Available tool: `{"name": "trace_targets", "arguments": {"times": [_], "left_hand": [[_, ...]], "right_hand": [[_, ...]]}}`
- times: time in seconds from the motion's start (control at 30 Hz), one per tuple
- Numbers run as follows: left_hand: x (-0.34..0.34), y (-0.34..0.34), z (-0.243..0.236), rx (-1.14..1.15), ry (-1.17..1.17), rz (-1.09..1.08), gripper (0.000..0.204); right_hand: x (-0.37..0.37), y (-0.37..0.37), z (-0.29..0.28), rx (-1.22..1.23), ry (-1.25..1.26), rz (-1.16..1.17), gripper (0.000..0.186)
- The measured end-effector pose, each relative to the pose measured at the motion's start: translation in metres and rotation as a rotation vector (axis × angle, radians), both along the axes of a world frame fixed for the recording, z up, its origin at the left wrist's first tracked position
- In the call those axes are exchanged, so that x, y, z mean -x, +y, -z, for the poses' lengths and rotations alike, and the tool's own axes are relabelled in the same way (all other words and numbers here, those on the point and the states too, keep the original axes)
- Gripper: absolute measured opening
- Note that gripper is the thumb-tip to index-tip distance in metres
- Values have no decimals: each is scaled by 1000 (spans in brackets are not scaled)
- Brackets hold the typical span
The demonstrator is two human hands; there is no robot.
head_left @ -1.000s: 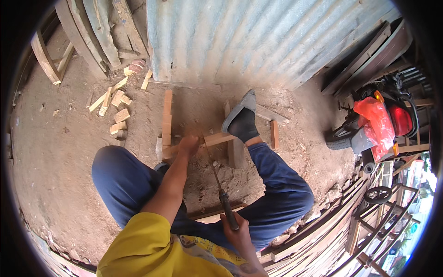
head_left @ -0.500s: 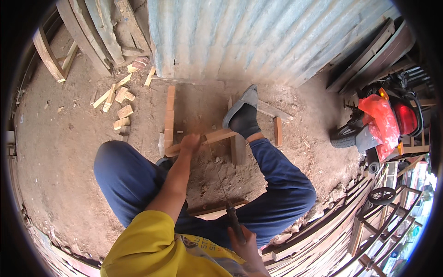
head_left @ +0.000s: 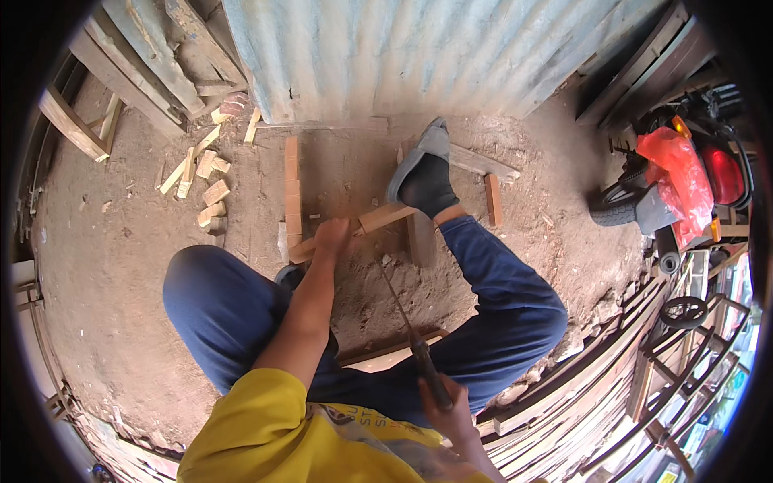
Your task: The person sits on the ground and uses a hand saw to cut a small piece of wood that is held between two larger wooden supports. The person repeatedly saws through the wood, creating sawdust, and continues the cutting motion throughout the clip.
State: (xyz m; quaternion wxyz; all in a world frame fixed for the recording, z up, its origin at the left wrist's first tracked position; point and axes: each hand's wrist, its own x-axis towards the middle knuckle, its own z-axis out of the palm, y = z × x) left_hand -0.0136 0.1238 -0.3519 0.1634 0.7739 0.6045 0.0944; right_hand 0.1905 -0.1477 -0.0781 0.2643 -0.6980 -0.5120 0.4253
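Fingers of the left hand (head_left: 332,239) clench around a wood strip (head_left: 354,229) lying on the dirt, its right end pinned under a grey sandal (head_left: 419,161). Near the body, the right hand (head_left: 451,414) grips the black handle of a saw (head_left: 407,330), whose thin blade runs far-left up to the strip, just right of the left hand. Left of this, small offcuts (head_left: 205,173) lie scattered. Far off stands a corrugated sheet (head_left: 403,48); at right, a motorbike (head_left: 684,185).

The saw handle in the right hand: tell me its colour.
Black, as the head view shows: the saw handle sits in the right hand.
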Motion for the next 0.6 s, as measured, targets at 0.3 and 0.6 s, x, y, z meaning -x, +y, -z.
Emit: {"name": "trace_targets", "arguments": {"times": [0.3, 0.6], "left_hand": [[-1, -2, -8, 77, 18, 25, 30], [7, -7, 10, -9, 51, 48, 36]], "right_hand": [[-11, 3, -14, 88, -26, -10, 17], [-7, 17, -5, 94, 8, -14, 15]]}}
